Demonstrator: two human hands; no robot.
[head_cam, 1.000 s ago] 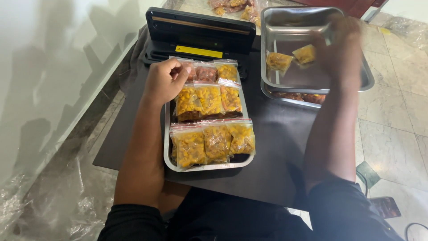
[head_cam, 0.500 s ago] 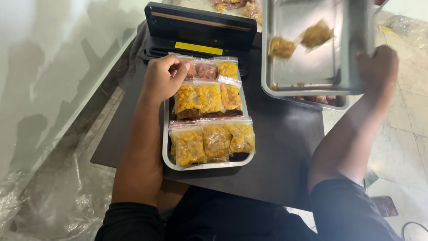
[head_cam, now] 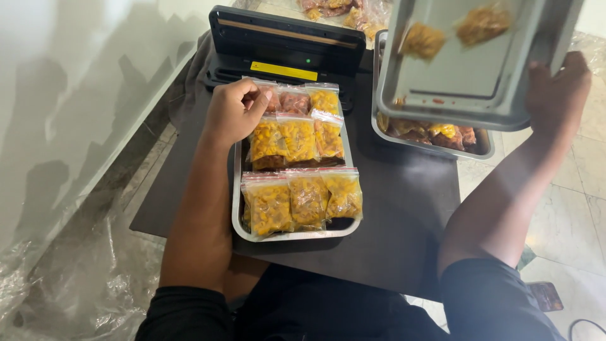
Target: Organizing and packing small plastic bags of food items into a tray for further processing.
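My left hand rests curled on the far left corner of a steel tray, touching a clear bag there. That tray holds several sealed clear bags of yellow food in rows, with reddish bags at the far end. My right hand grips the right rim of a second steel tray and holds it lifted and tilted. Two loose yellow bags lie in the raised tray. Beneath it sits a third steel tray with several bags of mixed food.
A black vacuum sealer with a yellow label stands at the far end of the dark table. More bagged food lies beyond it. Crumpled clear plastic sheeting covers the floor at left. Pale floor tiles lie at right.
My right hand has lifted the upper steel tray off the lower one and tilted it up. My left hand has stayed on the near tray's corner.
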